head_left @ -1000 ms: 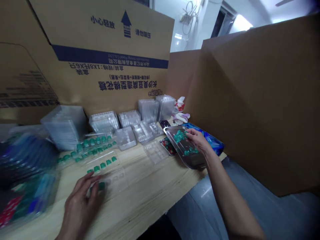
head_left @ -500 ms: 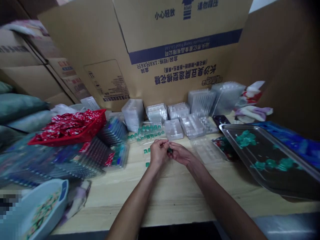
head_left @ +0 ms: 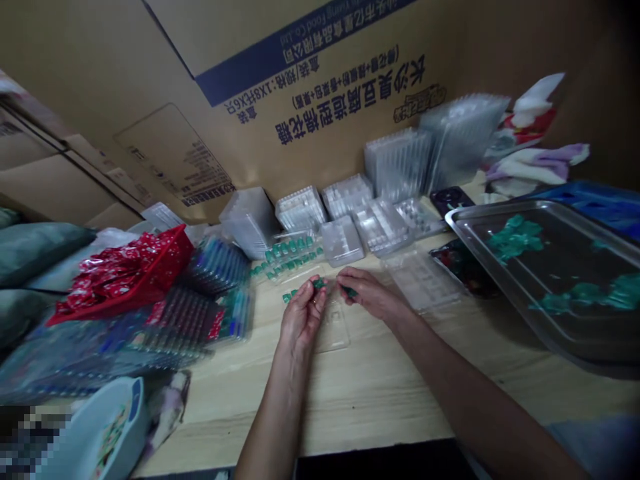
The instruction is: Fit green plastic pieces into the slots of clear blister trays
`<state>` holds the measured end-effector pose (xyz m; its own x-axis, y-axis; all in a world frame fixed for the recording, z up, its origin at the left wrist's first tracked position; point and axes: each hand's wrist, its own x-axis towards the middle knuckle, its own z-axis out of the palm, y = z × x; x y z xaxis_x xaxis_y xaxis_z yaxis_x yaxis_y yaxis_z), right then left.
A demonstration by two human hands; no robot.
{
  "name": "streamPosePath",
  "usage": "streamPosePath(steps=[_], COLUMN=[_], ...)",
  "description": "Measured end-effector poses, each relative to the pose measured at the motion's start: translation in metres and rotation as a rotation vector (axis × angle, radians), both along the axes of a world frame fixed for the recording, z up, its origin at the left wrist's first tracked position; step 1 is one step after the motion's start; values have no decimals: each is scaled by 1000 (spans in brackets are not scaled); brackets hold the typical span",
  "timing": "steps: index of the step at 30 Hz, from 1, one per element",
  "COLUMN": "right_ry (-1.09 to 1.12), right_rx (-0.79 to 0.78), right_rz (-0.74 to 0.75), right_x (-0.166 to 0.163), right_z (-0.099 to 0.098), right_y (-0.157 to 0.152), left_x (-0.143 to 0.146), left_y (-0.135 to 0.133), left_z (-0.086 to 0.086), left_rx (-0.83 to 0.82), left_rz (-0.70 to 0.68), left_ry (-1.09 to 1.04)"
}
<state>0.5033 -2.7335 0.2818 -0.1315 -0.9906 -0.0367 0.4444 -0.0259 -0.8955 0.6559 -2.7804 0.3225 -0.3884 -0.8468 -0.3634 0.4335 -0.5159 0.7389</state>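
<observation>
My left hand (head_left: 301,315) and my right hand (head_left: 367,296) are close together over a clear plastic tray (head_left: 334,328) on the wooden table (head_left: 380,393). The left fingertips pinch a small green piece (head_left: 319,283). The right fingers are curled around another green piece (head_left: 351,291). Just beyond the hands lie clear trays filled with rows of green pieces (head_left: 287,255). A metal tray (head_left: 560,280) with loose green pieces (head_left: 515,237) sits at the right.
Stacks of empty clear trays (head_left: 360,207) line the back against a big printed cardboard box (head_left: 280,87). A red basket of red wrapped packets (head_left: 125,273) and stacked filled trays (head_left: 165,327) stand left. A pale blue basin (head_left: 107,433) is at the front left.
The right hand came from the metal tray to meet the left one at the table's middle. Since then the hands have parted slightly, each with a green piece, and the view tilted.
</observation>
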Motion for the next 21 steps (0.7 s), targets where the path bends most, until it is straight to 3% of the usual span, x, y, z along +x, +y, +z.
streamPosePath(steps=[5, 10, 13, 16, 21], right_ry=[624, 973, 1043, 953, 824], right_rx=[-316, -402, -432, -451, -292], right_rz=[-262, -249, -232, -254, -294], right_x=[18, 39, 43, 39, 28], right_z=[4, 3, 4, 5, 5], right_y=[1, 10, 14, 12, 8], left_x=[7, 9, 12, 16, 21], left_y=[5, 2, 1, 0, 3], left_z=[-6, -10, -11, -9, -6], left_rx=[-26, -38, -46, -57, -87], left_rz=[81, 170, 214, 212, 144], left_ry=[14, 13, 2, -2, -44])
